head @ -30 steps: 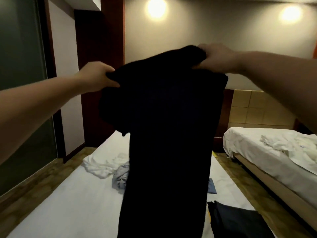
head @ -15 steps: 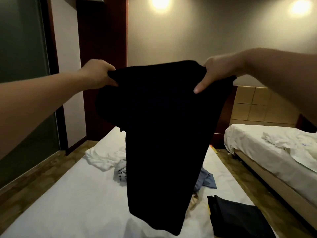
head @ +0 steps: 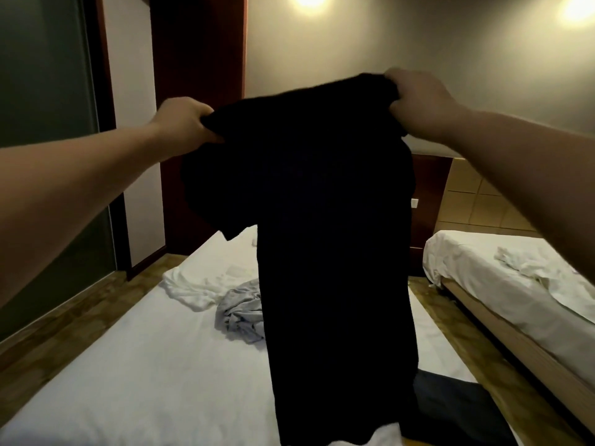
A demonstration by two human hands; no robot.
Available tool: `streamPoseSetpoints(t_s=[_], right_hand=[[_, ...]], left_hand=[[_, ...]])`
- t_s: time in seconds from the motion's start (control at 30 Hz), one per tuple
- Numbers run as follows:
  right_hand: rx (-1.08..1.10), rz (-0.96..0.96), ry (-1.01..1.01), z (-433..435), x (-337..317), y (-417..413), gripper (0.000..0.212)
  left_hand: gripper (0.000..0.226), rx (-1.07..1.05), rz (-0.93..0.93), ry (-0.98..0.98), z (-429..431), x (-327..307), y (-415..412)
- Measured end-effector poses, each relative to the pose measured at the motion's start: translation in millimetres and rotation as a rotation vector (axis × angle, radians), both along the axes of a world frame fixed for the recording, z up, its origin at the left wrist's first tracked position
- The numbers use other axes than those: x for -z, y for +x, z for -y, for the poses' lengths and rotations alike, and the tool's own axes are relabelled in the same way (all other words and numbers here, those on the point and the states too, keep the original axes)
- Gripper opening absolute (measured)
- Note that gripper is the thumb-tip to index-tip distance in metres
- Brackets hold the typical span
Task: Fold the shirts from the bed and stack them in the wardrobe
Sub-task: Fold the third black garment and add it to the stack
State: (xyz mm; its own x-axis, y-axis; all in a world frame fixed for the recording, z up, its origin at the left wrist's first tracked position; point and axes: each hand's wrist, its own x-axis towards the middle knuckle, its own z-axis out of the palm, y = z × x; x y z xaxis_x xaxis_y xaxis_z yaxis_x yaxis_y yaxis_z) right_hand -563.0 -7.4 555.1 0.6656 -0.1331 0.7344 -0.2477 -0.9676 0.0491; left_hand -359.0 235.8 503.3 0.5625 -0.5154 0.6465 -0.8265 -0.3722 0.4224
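Head: black shirt (head: 322, 220) hangs straight again.

Black shirt (head: 322, 220) hanging lengthwise above bed (head: 128, 365); grey shirt (head: 241, 313), white shirt (head: 190, 284) crumpled.

The hanging black short-sleeved shirt (head: 331, 236) hides the curled fingertips of the left hand (head: 185, 122) and right hand (head: 418, 104), covers part of the crumpled grey garment (head: 240, 312) well below them, and runs off the bottom edge.
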Motion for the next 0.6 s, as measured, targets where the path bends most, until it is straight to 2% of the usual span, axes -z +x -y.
streamPoseSetpoints(t_s=[0.1, 0.2, 0.27, 0.33, 0.4, 0.43, 0.53, 0.6], right_hand=[[-0.055, 0.081, 0.057, 3, -7, -4, 0.032], [-0.113, 0.233, 0.292, 10, -16, -3, 0.031], [-0.153, 0.246, 0.421, 12, -14, -3, 0.031], [-0.143, 0.098, 0.445, 13, -10, -7, 0.031], [-0.123, -0.004, 0.414, 15, -4, -12, 0.031], [-0.140, -0.003, 0.426, 16, -3, -13, 0.031], [-0.195, 0.033, 0.496, 20, 3, -16, 0.025], [-0.164, -0.040, 0.479, 23, 9, -16, 0.020]], left_hand=[[0.025, 0.004, 0.042, -0.076, 8, -1, -3], [0.020, -0.028, 0.194, -0.210, 19, -3, -11], [0.021, -0.071, 0.245, -0.251, 24, -3, -15], [0.021, -0.079, 0.150, -0.089, 28, 0, -11], [0.025, -0.034, -0.060, 0.143, 30, 9, -11], [0.027, -0.002, -0.126, 0.153, 31, 12, -12], [0.026, 0.051, -0.140, -0.020, 34, 14, -13], [0.025, 0.050, -0.189, 0.009, 34, 15, -14]])
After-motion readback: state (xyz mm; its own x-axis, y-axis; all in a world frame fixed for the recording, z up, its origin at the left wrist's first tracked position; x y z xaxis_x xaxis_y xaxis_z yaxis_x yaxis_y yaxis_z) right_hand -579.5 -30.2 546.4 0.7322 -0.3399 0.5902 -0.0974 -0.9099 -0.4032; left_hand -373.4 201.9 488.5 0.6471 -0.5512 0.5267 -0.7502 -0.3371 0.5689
